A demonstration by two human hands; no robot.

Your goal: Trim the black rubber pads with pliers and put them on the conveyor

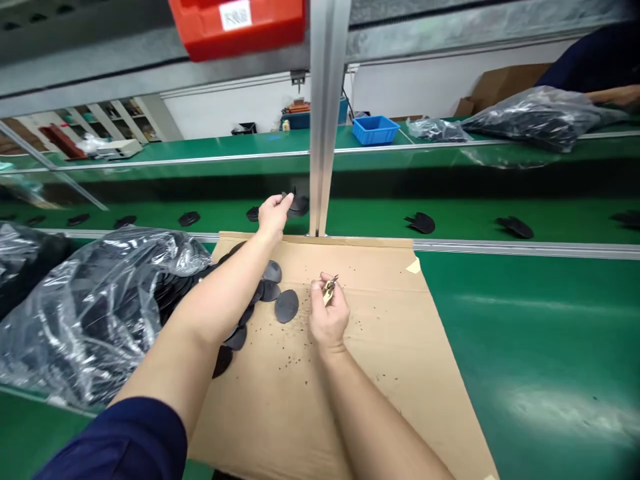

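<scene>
My left hand [274, 215] reaches out over the green belt, its fingers pinched on a flat black rounded part [299, 206] with small prongs. Whether that part touches the belt I cannot tell. Closer in, my right hand [329, 317] is closed around small cutting nippers [329, 291], jaws pointing up and away from me. Beneath both arms lies a cardboard sheet [390, 353] sprinkled with tiny dark scraps. Several black oval discs [287, 306] are spread on its left side, partly covered by my left forearm.
A clear plastic bag [100, 307] full of black parts bulges at the left. Similar black parts [423, 223] lie spaced along the belt [465, 213]. A metal post [327, 120] rises behind the cardboard, and a red bin [245, 33] hangs overhead. A person's arm [617, 95] shows at far right.
</scene>
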